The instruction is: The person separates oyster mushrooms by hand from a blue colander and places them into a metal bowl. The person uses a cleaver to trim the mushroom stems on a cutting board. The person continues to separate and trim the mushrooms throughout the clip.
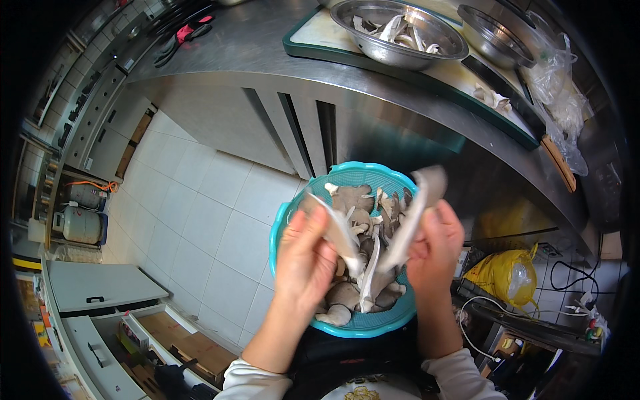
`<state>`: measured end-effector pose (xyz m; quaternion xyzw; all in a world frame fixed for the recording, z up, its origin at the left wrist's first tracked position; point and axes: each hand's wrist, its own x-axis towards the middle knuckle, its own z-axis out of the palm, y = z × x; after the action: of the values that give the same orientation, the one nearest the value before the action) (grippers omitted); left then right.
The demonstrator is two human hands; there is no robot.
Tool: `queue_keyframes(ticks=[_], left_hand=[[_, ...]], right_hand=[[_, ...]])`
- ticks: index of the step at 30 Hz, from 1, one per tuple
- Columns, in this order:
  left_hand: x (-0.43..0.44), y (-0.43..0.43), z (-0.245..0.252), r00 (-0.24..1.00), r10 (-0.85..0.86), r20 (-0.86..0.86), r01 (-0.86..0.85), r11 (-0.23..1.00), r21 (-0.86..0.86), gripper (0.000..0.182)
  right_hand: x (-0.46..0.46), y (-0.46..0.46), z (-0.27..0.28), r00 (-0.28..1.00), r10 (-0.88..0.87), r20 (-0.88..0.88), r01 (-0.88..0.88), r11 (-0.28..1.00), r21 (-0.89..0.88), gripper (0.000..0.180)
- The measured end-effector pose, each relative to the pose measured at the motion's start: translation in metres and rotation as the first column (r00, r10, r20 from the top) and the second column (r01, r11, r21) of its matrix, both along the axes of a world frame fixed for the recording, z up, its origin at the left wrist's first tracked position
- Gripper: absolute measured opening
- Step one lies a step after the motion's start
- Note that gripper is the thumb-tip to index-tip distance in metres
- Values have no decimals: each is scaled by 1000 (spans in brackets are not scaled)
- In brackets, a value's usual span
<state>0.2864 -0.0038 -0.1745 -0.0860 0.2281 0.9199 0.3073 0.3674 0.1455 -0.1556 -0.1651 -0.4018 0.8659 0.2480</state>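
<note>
A turquoise plastic colander [350, 331] holding grey oyster mushrooms [345, 295] is in front of my body, below the counter's edge. Over its left side, my left hand [306, 257] pinches a strip of oyster mushroom [342, 240]. My right hand [437, 245] grips another mushroom piece [412, 225] above the right side. Both pieces are blurred, and their lower ends come close together over the colander; whether they are joined I cannot tell. Up on the counter, a steel bowl [415, 57] with torn mushroom strips [400, 32] stands on a green-edged cutting board [340, 57].
A cleaver with a wooden handle [558, 162] lies on the board beside mushroom scraps [492, 97]. Behind it are a second steel bowl [495, 37] and clear plastic bags [560, 95]. Gloves [182, 40] lie on the steel counter [240, 45]. A yellow bag [505, 275] is at the right.
</note>
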Motion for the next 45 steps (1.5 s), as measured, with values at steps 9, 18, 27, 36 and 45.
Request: queue_keyframes(ticks=[9, 18, 27, 36, 45], left_hand=[[-2, -3, 8, 949, -290, 124, 283, 956, 74, 24], [18, 9, 22, 947, -154, -283, 11, 893, -450, 45], [22, 7, 23, 887, -292, -357, 64, 845, -532, 48], [-10, -3, 12, 984, 167, -57, -171, 984, -58, 26], [8, 2, 15, 975, -116, -190, 41, 932, -360, 37]], right_hand=[[5, 2, 2, 923, 271, 273, -371, 815, 445, 8], [3, -2, -1, 967, 186, 173, -253, 767, 589, 10], [10, -1, 4, 949, 124, 290, -300, 642, 705, 11], [0, 7, -9, 966, -200, -165, 193, 979, -59, 12], [-8, -15, -10, 924, 355, 144, -379, 902, 208, 17]])
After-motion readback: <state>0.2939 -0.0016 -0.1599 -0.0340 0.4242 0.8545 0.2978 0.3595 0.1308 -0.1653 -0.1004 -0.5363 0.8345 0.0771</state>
